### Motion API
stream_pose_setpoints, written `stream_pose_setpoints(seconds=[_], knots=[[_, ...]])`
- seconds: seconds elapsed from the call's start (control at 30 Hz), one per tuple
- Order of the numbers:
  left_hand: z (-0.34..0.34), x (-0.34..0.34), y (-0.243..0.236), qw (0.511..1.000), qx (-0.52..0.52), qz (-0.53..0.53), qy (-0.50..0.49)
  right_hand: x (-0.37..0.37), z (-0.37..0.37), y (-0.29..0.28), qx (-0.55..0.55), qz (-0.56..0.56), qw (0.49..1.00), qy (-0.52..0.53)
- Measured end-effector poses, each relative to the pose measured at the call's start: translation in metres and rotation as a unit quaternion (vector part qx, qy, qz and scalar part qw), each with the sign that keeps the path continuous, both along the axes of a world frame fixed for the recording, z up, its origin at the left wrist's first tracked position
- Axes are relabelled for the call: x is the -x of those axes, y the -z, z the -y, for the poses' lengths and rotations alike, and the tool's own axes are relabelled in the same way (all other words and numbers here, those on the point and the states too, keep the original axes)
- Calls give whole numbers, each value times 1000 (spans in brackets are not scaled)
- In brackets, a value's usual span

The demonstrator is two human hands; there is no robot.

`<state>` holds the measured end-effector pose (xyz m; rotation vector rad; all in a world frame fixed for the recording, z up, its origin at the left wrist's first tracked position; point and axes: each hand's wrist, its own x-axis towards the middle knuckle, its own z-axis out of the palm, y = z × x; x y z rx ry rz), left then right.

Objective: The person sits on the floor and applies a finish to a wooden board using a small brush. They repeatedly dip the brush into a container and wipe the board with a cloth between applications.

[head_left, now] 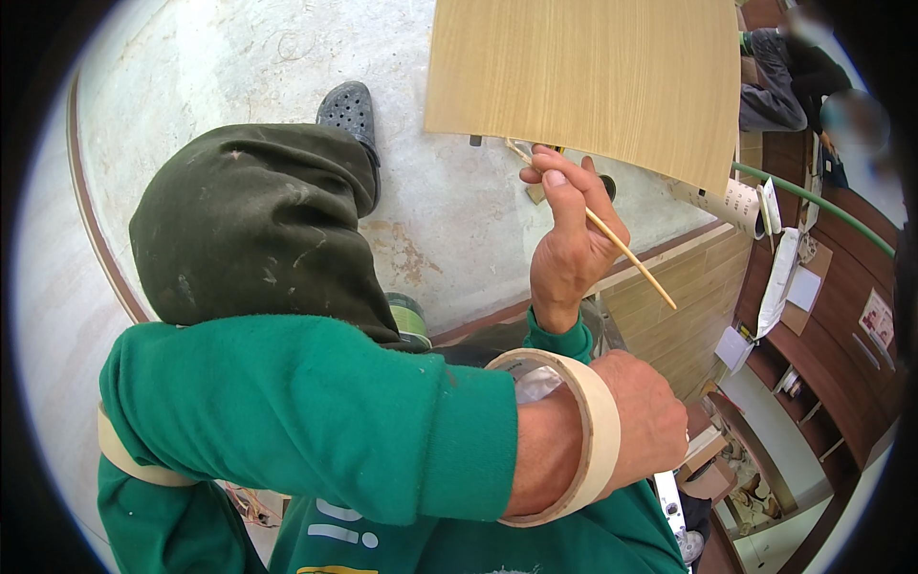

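My right hand (577, 230) pinches a thin wooden stick (631, 256) between thumb and fingers. Its pale far end reaches the near edge of a light wood-grain panel (583, 72); I cannot tell whether they touch. My left forearm crosses in front of me in a green sleeve (316, 411), and a wide cream tape roll (595, 450) hangs around that wrist. Closed beyond the roll is my left hand (643, 416), back upward, its fingers mostly hidden. A similar pale ring (139, 457) circles the sleeve farther up.
A green can (409, 320) stands beside my knee (258, 230), and a grey clog (349, 115) is on the scuffed pale floor (239, 67). At right, a green hose (813, 199) runs past brown boards (822, 306) with papers and scraps. Another person (770, 86) is at the upper right.
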<state>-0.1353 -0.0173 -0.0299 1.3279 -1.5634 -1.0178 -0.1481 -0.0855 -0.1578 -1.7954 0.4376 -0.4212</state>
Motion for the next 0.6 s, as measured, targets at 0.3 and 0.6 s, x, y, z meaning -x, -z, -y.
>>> stream_pose_setpoints(seconds=[0.3,0.6], knots=[[-5,-19,3,996,-75,-26,46,22,9,-1,-105,-18,993,59],[-45,3,56,932,-256,-206,-152,114,43,-12,-244,-46,953,173]])
